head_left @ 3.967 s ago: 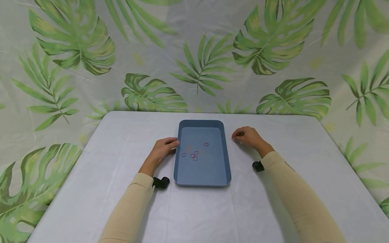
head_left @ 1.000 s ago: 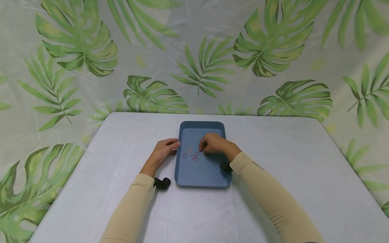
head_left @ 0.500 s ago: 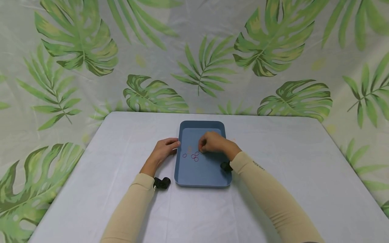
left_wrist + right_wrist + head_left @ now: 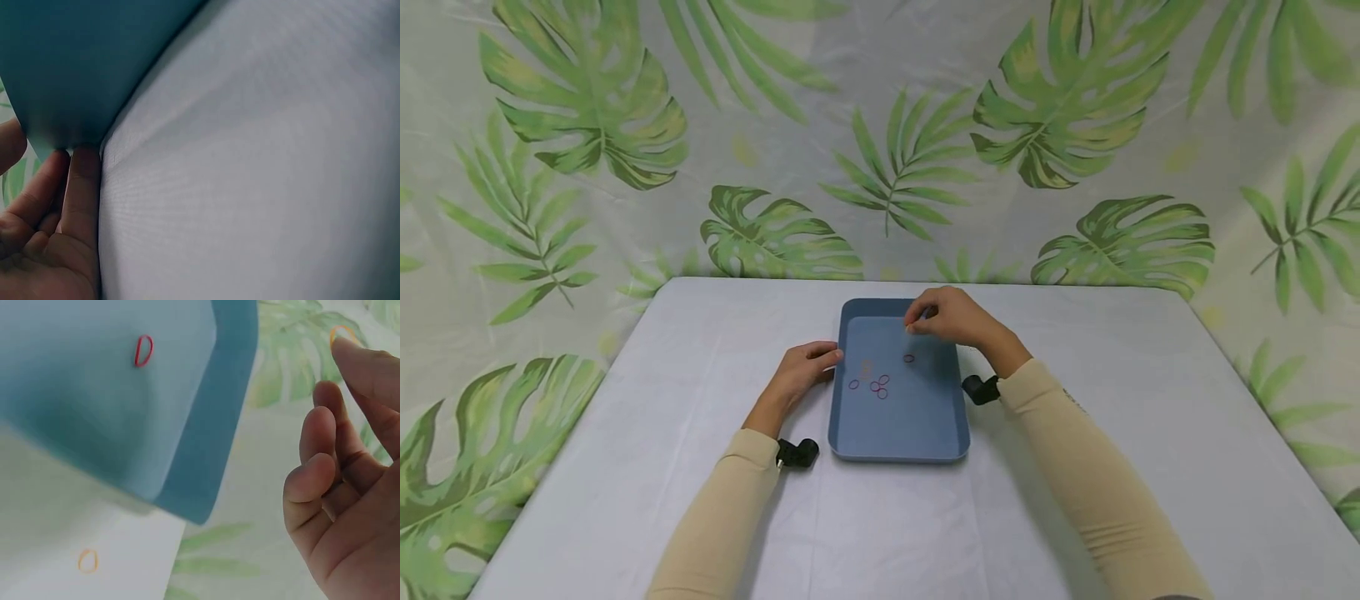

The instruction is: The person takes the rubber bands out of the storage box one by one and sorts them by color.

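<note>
A blue rectangular tray lies on the table with several thin red and pale orange rubber bands on its floor. My left hand is at its left side, fingertips against the outer wall and thumb at the rim. Over the far right part of the tray, my right hand pinches an orange rubber band between thumb and index finger, the other fingers loosely curled. Below that hand lies one red rubber band. Three red ones cluster left of the middle, beside faint orange ones.
An orange rubber band rests on the white table just outside the tray's right side. A white cloth covers the table, and a leaf-patterned sheet hangs behind its far edge.
From beside the tray, my right hand reached in and picked up an orange rubber band near the middle. It has since lifted up toward the far right. My left hand stayed put.
</note>
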### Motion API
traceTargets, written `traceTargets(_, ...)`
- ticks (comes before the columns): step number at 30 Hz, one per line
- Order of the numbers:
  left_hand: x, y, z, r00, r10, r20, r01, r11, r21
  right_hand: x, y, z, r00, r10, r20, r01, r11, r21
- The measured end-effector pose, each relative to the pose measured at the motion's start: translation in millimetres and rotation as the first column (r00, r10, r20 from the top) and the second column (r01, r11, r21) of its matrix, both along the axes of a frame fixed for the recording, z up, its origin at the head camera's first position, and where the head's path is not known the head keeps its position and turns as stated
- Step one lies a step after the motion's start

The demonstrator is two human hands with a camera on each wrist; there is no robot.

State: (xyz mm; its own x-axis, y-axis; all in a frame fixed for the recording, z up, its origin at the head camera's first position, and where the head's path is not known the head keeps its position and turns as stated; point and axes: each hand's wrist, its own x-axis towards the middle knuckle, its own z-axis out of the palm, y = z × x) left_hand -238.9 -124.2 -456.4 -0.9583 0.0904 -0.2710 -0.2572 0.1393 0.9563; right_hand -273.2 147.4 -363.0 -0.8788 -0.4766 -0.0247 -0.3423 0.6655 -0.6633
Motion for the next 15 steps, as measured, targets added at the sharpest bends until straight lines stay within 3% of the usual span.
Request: traceTargets(15,-2.3,0,-3.8,1.0,0.001,0.003,-0.001,1.0,-0.009,8.6,40,8.1,0.999,-0.019,-0.042,0.019,1.0,-0.02)
